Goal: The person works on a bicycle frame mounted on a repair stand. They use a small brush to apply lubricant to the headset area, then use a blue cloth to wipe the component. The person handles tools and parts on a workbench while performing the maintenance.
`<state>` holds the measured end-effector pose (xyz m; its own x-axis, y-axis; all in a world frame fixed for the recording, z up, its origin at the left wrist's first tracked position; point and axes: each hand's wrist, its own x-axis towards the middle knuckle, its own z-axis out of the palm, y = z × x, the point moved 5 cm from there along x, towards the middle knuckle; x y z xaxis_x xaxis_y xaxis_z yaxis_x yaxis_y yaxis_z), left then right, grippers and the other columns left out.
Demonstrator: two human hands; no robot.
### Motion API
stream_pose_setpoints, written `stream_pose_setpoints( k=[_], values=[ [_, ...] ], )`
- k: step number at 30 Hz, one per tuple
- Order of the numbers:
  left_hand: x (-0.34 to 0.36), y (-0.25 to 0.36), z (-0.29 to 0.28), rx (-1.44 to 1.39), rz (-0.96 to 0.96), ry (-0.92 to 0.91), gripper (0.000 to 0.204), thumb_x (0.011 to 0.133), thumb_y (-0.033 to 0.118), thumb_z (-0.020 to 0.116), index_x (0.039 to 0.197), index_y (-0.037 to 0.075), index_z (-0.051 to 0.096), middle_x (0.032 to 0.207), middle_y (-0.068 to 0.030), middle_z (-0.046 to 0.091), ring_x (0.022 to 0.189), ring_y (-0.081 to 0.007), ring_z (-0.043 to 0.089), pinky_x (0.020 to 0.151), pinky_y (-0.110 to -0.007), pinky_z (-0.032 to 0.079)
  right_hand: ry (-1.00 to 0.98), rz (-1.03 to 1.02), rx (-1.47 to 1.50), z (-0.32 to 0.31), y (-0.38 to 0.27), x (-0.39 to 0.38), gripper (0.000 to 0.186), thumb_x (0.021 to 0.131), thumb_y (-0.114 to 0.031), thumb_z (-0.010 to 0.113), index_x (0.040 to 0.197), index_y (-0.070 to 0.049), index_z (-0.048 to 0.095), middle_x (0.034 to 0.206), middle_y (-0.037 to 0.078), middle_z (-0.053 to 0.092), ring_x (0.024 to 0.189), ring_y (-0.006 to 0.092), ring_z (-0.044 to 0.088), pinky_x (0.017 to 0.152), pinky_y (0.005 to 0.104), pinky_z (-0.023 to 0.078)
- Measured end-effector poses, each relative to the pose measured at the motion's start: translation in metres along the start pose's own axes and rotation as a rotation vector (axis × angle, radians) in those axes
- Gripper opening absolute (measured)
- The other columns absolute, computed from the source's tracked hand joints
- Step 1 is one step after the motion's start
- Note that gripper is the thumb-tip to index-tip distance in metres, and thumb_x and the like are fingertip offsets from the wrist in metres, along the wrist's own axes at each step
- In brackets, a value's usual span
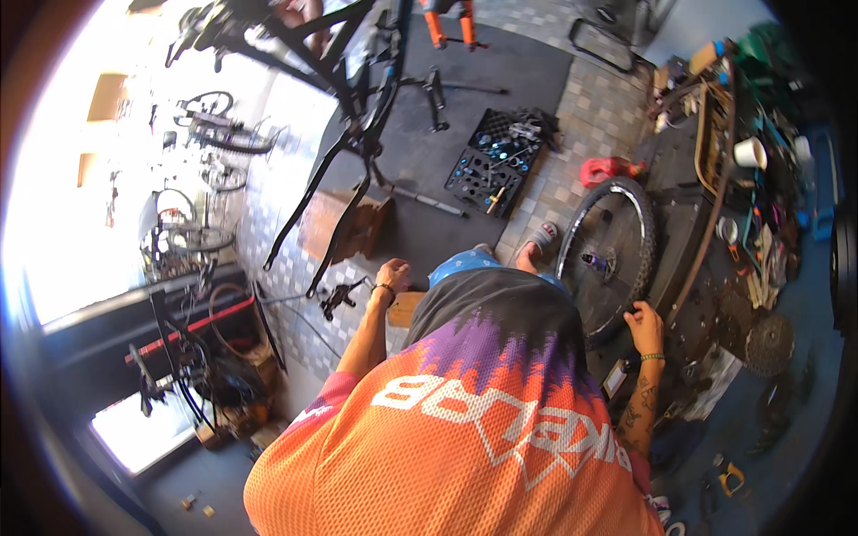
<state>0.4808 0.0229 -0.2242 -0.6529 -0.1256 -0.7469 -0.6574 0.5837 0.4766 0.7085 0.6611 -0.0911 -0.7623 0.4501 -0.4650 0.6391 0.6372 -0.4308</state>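
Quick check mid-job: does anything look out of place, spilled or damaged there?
Nothing looks clearly spilled or broken, the wheel beside the right hand included. What looks untidy is clutter: dark parts heaped together at one end of the tool tray, and loose items jumbled around the white cup at right.

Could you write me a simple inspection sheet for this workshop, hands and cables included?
Surface: dark mat over tiled floor.
Job's things: bicycle wheel, tyre fitted.
Clutter: tool tray on the mat; white cup among crowded parts at right.
Hands: left hand near a wooden block, grip unclear; right hand at the tyre, contact unclear.
Cables: thin line across the tiles, possibly a cable.
Surroundings: black bike frame; bicycles at left.
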Motion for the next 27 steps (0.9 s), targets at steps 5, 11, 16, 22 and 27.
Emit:
stream_pose_setpoints(
  k=[5,11,16,22,27],
  values=[
    [-0.024,-0.034,-0.006,-0.093,-0.055,-0.018,0.027,0.103,0.022,0.061,0.120,0.002,0.067,0.096,-0.0107,0.074,0.073,-0.0187,0.072,0.064,-0.032,0.060,0.004,0.005,-0.146,0.013,0.006,-0.010,0.032,0.089,-0.023,0.079,0.116,-0.009,0.071,0.093,0.010,0.075,0.088,0.0302,0.071,0.089,0.0425,0.051],
    [-0.035,-0.081,-0.024,-0.277,-0.048,-0.027,0.026,0.104,0.023,0.061,0.119,0.002,0.067,0.096,-0.0093,0.073,0.073,-0.0173,0.070,0.063,-0.032,0.058,0.074,0.059,-0.305,0.017,0.003,-0.021,0.028,0.091,-0.026,0.077,0.114,-0.011,0.071,0.088,0.009,0.076,0.094,0.0304,0.070,0.099,0.0412,0.045],
    [-0.042,-0.100,-0.034,-0.251,-0.069,-0.022,0.027,0.105,0.025,0.060,0.120,0.004,0.067,0.096,-0.0093,0.073,0.074,-0.0173,0.071,0.064,-0.031,0.059,0.057,0.005,-0.105,0.014,0.030,-0.029,0.026,0.093,-0.020,0.075,0.114,-0.005,0.071,0.090,0.014,0.076,0.085,0.0265,0.073,0.080,0.0387,0.056],
    [-0.059,-0.146,-0.039,-0.153,-0.105,-0.034,0.033,0.104,0.031,0.061,0.103,0.000,0.072,0.090,-0.0095,0.076,0.074,-0.0179,0.072,0.067,-0.032,0.060,0.043,0.030,0.064,0.023,0.040,-0.023,0.024,0.099,-0.018,0.071,0.113,0.001,0.071,0.089,0.012,0.076,0.078,0.0189,0.073,0.075,0.0325,0.057],
    [-0.064,-0.184,-0.042,-0.226,-0.119,0.001,0.045,0.103,0.041,0.063,0.092,-0.001,0.072,0.085,-0.0112,0.075,0.072,-0.0193,0.072,0.065,-0.034,0.060,0.038,0.063,-0.053,0.027,0.032,-0.028,0.021,0.099,-0.015,0.069,0.114,-0.001,0.071,0.091,0.011,0.076,0.078,0.0164,0.072,0.075,0.0308,0.058]
  ],
)
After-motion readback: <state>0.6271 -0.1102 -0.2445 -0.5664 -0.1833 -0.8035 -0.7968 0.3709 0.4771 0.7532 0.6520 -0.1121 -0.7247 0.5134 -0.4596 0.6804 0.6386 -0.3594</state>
